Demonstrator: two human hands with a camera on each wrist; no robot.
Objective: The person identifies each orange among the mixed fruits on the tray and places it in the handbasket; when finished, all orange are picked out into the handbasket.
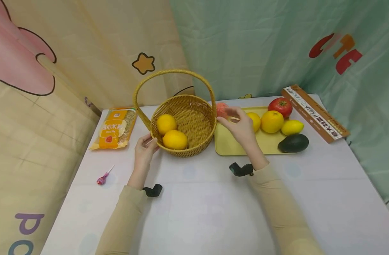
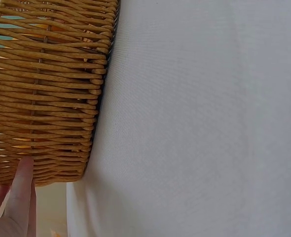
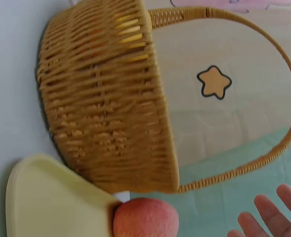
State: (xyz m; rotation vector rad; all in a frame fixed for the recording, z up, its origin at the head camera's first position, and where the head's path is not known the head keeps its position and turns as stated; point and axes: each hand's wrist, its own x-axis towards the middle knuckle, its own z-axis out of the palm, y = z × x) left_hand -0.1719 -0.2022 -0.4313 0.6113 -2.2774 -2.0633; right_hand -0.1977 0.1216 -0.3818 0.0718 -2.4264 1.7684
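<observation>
A wicker basket (image 1: 194, 122) with a tall handle stands on the table, holding two round yellow-orange fruits (image 1: 175, 140). My left hand (image 1: 144, 150) holds the basket's near left rim; in the left wrist view a finger (image 2: 21, 192) lies along the woven side. My right hand (image 1: 240, 127) is above the left part of the yellow tray (image 1: 227, 143), its fingers spread and holding nothing. Just beyond its fingertips is a pinkish-red round fruit (image 1: 221, 109), seen in the right wrist view as a peach-like fruit (image 3: 146, 219) beside the basket, apart from the fingers.
On the tray are a yellow fruit (image 1: 254, 122), an orange (image 1: 272, 121), a red apple (image 1: 280, 107), a lemon (image 1: 292, 127) and an avocado (image 1: 293, 143). A pasta box (image 1: 315, 113) lies at the right. An orange packet (image 1: 114, 128) and a lollipop (image 1: 102, 180) lie at the left.
</observation>
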